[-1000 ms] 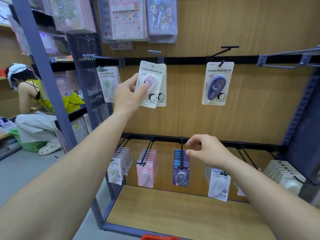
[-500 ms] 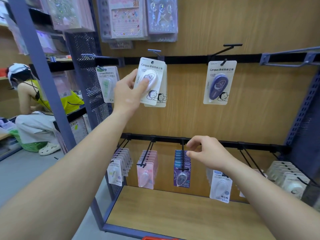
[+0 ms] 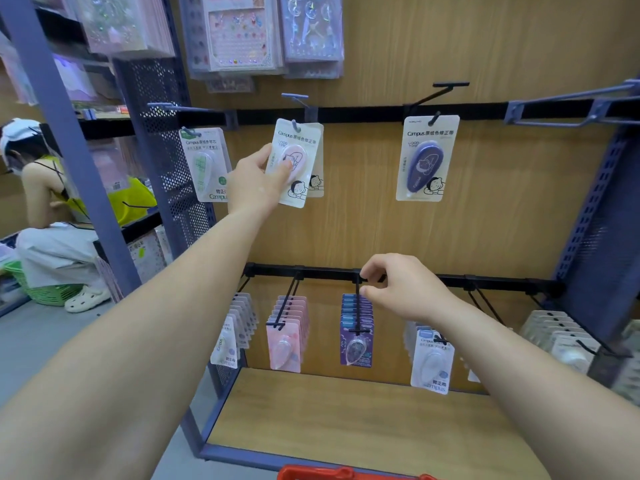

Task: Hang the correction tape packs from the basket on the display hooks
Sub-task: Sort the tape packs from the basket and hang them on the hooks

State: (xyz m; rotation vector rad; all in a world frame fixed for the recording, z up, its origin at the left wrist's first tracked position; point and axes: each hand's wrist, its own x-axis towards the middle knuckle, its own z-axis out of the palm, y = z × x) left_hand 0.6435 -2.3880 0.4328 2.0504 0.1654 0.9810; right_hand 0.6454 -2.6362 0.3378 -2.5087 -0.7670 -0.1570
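My left hand (image 3: pixel 254 183) pinches a pink correction tape pack (image 3: pixel 294 164), thumb on its blister front and fingers behind. The pack's top hole sits on the middle upper hook (image 3: pixel 294 124), in front of another pack hanging there. A green pack (image 3: pixel 204 164) hangs to the left and a dark blue pack (image 3: pixel 427 157) to the right on the same upper rail. My right hand (image 3: pixel 398 289) hovers in front of the lower rail (image 3: pixel 329 273) with loosely curled fingers, holding nothing. A red basket rim (image 3: pixel 346 474) shows at the bottom edge.
Lower hooks carry rows of white, pink (image 3: pixel 287 334), purple (image 3: pixel 356 337) and white (image 3: pixel 431 362) packs above a wooden shelf (image 3: pixel 346 420). Sticker sheets (image 3: pixel 239 32) hang above. A person (image 3: pixel 55 216) crouches at the left by a green basket (image 3: pixel 41 289).
My left hand has shifted the pink pack up and slightly right, so the hook tip now sits in its hole. My right hand has stayed by the lower rail.
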